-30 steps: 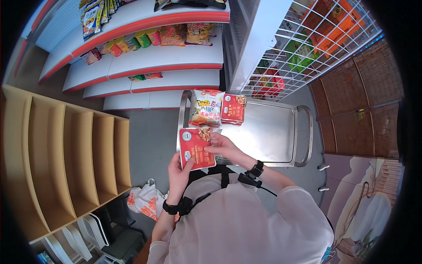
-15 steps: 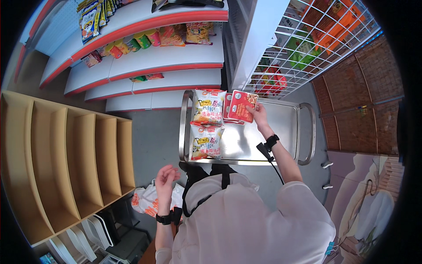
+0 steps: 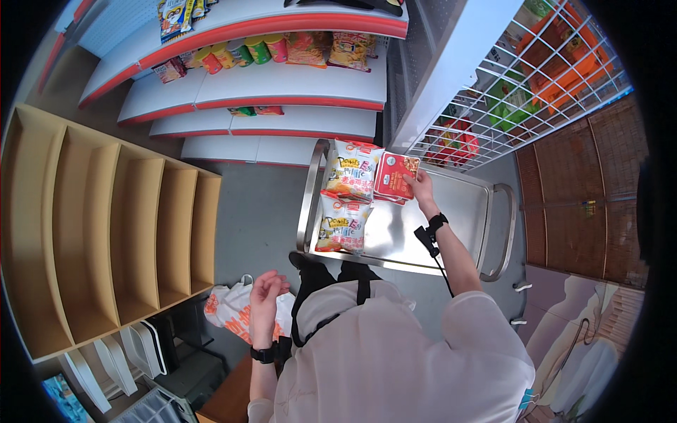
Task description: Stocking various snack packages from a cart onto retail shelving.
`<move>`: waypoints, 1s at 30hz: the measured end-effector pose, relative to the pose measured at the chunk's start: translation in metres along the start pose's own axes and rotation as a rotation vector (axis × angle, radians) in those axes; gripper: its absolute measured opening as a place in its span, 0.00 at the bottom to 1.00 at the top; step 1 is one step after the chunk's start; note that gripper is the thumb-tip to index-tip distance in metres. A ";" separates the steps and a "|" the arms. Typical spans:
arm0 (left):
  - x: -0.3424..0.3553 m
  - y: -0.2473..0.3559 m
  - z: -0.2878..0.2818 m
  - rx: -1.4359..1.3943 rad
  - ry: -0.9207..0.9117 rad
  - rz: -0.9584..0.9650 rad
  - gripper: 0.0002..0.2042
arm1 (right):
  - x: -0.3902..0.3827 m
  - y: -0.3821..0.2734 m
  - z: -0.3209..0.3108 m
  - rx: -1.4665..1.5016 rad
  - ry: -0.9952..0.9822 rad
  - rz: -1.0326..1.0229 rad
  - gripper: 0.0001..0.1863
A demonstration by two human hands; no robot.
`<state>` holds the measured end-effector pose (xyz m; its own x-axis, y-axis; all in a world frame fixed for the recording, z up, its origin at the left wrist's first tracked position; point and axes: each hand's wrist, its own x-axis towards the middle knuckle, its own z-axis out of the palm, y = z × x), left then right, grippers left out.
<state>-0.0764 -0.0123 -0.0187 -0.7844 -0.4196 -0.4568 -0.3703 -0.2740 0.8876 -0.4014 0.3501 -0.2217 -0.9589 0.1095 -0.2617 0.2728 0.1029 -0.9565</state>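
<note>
My right hand (image 3: pixel 422 189) grips the right edge of a flat red snack pack (image 3: pixel 392 174), with the thumb on top. The pack lies over at least one similar red pack, mostly hidden beneath it. Both are on a stainless steel cart (image 3: pixel 441 236). Left of them are two plump white-and-red snack bags, a far one (image 3: pixel 352 169) and a near one (image 3: pixel 343 224). My left hand (image 3: pixel 267 290) hangs in the air short of the cart's near left corner, fingers loosely bent and apart, holding nothing.
White shelves with red edges (image 3: pixel 296 104) hold snacks beyond the cart. A white wire rack (image 3: pixel 486 116) with bagged goods stands at the far right. Left is a wooden shelf unit (image 3: pixel 123 233). A white-and-orange bag (image 3: pixel 236 308) lies on the floor near my left arm.
My right hand has lowered the red pack onto the other red pack, lining them up. The whole view has shifted slightly; my left hand stays raised and empty.
</note>
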 end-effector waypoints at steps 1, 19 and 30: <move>-0.001 0.000 -0.001 0.006 0.007 -0.008 0.11 | 0.004 0.006 0.000 -0.002 -0.008 -0.002 0.18; 0.005 -0.009 -0.019 -0.017 0.012 0.000 0.13 | 0.000 -0.012 0.009 -0.565 0.157 -0.104 0.32; 0.011 -0.009 -0.020 -0.027 0.003 -0.008 0.13 | -0.009 -0.026 0.014 -0.757 0.222 -0.142 0.34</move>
<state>-0.0713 -0.0319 -0.0324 -0.7802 -0.4195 -0.4641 -0.3627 -0.3010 0.8819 -0.4011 0.3330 -0.1959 -0.9722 0.2313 -0.0361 0.2047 0.7649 -0.6107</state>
